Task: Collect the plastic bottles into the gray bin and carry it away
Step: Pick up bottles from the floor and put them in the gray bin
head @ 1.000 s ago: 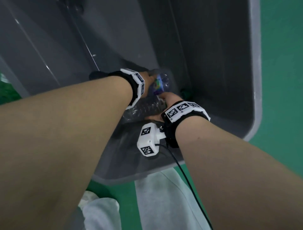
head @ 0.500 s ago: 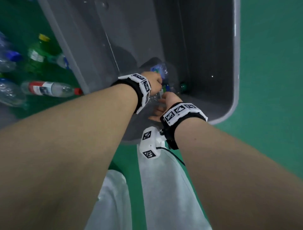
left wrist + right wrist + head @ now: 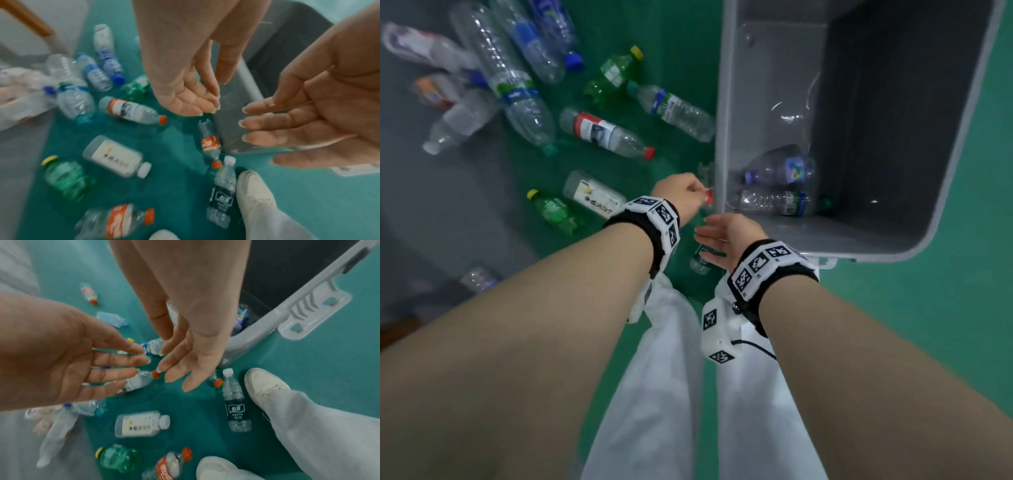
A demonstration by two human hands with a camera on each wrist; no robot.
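Note:
The gray bin (image 3: 720, 137) stands on the green floor at right. It holds a blue-labelled bottle (image 3: 780, 169) and a clear green-capped bottle (image 3: 774, 202). Several bottles lie on the floor left of it, among them a red-labelled one (image 3: 602, 132), a white-labelled one (image 3: 594, 195) and a green one (image 3: 554, 209). My left hand (image 3: 681, 195) hangs just outside the bin's near left corner, fingers loosely curled (image 3: 197, 104), holding nothing. My right hand (image 3: 722, 236) is beside it, fingers relaxed (image 3: 180, 369), also holding nothing. A small red-labelled bottle (image 3: 209, 142) lies against the bin below both hands.
A black-labelled bottle (image 3: 235, 405) lies beside my white shoe (image 3: 265, 386). The bin's side handle (image 3: 312, 308) sticks out at the near rim. A gray floor strip (image 3: 431, 205) at left carries more bottles. Another orange-labelled bottle (image 3: 117, 224) lies by my other foot.
Both hands have come up out of the bin and moved left past its rim, leaving the bottle they held inside. The head view has swung left, showing the bottles on the floor.

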